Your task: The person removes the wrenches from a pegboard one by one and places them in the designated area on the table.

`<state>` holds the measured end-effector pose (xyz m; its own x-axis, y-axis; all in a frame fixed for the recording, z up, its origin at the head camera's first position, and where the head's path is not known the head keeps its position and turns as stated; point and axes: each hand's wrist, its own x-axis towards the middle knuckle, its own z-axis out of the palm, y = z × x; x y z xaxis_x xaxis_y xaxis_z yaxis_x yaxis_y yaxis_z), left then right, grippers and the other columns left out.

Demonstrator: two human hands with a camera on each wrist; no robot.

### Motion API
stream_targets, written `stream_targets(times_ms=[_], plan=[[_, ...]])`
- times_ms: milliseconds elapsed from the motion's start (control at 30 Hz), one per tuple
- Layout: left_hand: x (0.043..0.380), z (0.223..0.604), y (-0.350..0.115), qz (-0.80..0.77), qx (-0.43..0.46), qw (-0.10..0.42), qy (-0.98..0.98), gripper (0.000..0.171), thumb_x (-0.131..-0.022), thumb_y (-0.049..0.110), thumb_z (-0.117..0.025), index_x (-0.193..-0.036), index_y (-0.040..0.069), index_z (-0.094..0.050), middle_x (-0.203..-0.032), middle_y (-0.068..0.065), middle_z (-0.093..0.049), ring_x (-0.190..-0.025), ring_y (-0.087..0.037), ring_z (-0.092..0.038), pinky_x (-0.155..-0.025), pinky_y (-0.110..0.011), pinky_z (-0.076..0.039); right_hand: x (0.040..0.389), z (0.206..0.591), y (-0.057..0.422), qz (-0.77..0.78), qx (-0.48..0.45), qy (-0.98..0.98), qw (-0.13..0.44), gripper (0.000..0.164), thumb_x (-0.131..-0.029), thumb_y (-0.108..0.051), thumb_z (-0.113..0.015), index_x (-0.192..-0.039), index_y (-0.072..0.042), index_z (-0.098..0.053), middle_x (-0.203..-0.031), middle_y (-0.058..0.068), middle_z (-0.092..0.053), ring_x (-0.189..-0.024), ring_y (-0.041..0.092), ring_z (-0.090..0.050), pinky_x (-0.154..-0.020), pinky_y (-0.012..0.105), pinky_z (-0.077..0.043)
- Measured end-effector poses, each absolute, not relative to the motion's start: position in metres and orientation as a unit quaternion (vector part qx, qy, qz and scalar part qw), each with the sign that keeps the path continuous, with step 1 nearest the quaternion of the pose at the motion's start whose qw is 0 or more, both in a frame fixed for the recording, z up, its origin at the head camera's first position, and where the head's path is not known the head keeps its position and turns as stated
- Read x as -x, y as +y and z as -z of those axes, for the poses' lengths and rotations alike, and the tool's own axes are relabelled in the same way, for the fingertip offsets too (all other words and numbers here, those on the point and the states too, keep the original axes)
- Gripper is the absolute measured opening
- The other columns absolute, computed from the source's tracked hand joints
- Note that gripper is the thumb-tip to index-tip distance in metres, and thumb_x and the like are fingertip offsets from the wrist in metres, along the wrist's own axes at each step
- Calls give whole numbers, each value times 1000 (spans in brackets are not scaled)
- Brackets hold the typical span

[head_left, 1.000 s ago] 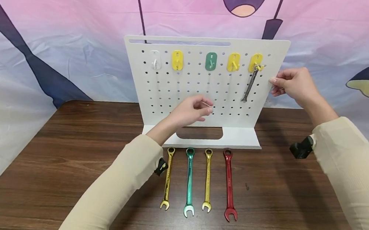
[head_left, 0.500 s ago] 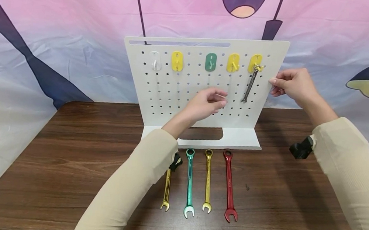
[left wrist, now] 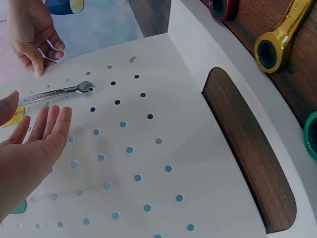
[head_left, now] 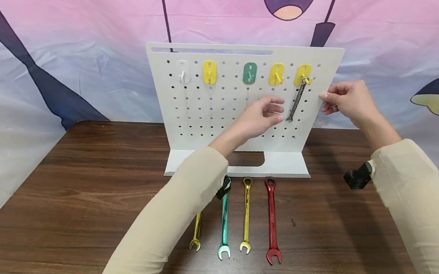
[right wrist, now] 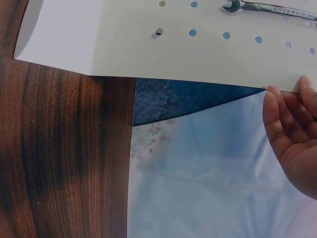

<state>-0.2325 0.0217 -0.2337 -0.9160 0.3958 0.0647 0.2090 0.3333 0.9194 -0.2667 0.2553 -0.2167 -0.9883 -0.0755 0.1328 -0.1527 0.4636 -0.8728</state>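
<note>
A small silver combination wrench [head_left: 296, 101] hangs by its ring end on the far-right yellow hook [head_left: 302, 70] of a white pegboard [head_left: 187, 142]. Just left of that wrench is my left hand [head_left: 259, 118], its fingers loosely bent and holding nothing. In the left wrist view, the hand [left wrist: 32, 153] appears palm up, apart from the wrench [left wrist: 59, 92]. My right hand [head_left: 347, 101] pinches the board's right edge. The right wrist view shows its thumb [right wrist: 308, 91] on the front and the other fingers behind.
A white hook [head_left: 183, 74], a yellow hook [head_left: 209, 72], a green hook [head_left: 250, 73] and another yellow hook [head_left: 276, 74] hold nothing. Below lie a gold wrench [head_left: 196, 236], partly behind my left sleeve, a green wrench [head_left: 225, 221], a second gold wrench [head_left: 246, 219] and a red wrench [head_left: 272, 221].
My left hand has moved right and slightly up across the front of the board, toward the hanging silver wrench. The right hand has stayed at the board's edge.
</note>
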Motion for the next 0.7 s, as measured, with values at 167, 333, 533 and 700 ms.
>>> stream_targets(times_ms=[167, 333, 533, 700], plan=[[235, 229, 28, -545, -190, 86, 812, 42, -92, 11, -56, -132, 12, -44, -122, -2, -54, -110, -11, -51, -86, -14, -45, 267, 217, 255, -508, -66, -858, 39, 16, -88, -9, -61, -85, 6, -62, -61, 2, -62, -54, 12, -61, -53, 25, -56], [240, 228, 34, -550, -183, 89, 810, 44, -92, 11, -55, -134, 15, -42, -125, -2, -52, -112, -10, -50, -87, -12, -44, 268, 218, 255, -504, -64, -861, 39, 19, -88, -10, -61, -87, 9, -61, -62, 3, -62, -54, 12, -61, -53, 25, -56], [244, 227, 38, -554, -191, 98, 804, 48, -92, 11, -55, -137, 16, -39, -131, -2, -48, -115, -11, -48, -90, -13, -42, 268, 217, 255, -512, -68, -855, 43, 15, -87, -9, -61, -82, 5, -62, -61, 3, -62, -54, 12, -60, -53, 25, -56], [245, 227, 41, -541, -197, 116, 809, 51, -92, 12, -55, -139, 20, -35, -136, 1, -44, -120, -10, -43, -96, -18, -40, 267, 217, 255, -514, -71, -854, 43, 14, -87, -8, -61, -80, 3, -63, -60, 2, -62, -53, 12, -60, -52, 25, -56]])
